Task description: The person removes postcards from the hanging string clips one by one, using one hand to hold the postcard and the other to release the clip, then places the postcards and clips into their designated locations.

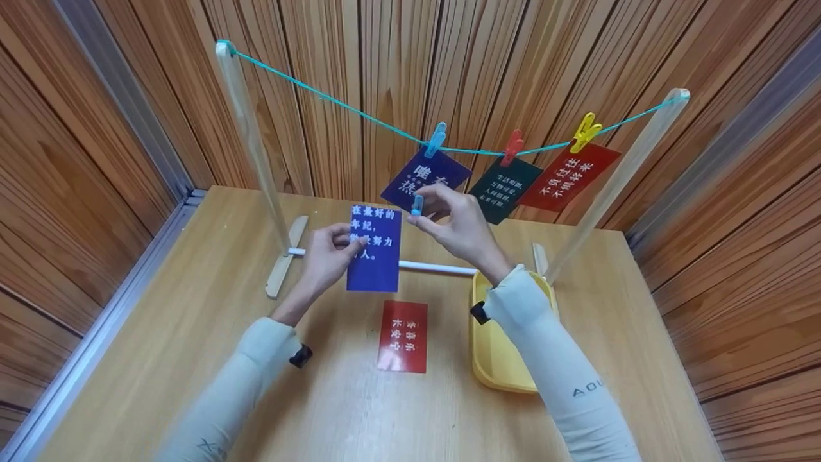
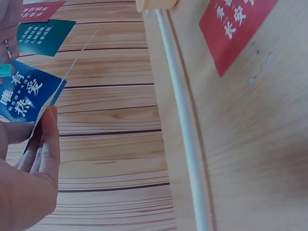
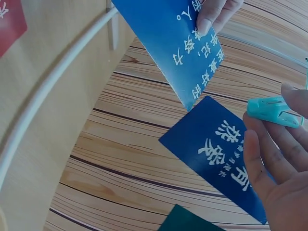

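My left hand (image 1: pixel 328 255) pinches a blue card (image 1: pixel 373 273) with white writing by its left edge, holding it upright above the table. In the left wrist view this card shows almost edge-on between thumb and fingers (image 2: pixel 49 139). My right hand (image 1: pixel 463 224) holds a small light-blue clothespin (image 3: pixel 272 110) between thumb and fingers, to the right of the card and apart from it. Behind the right hand, another blue card (image 1: pixel 423 174) hangs from a teal string (image 1: pixel 359 114) by a blue clothespin (image 1: pixel 436 139). The right hand hides part of that hanging card.
A green card (image 1: pixel 503 186) and a red card (image 1: pixel 571 176) hang farther right from clothespins. Wooden posts (image 1: pixel 247 141) carry the string, joined low by a white rod (image 1: pixel 439 267). Another red card (image 1: pixel 403 340) lies on the table; a yellow tray (image 1: pixel 482 372) stands under the right forearm.
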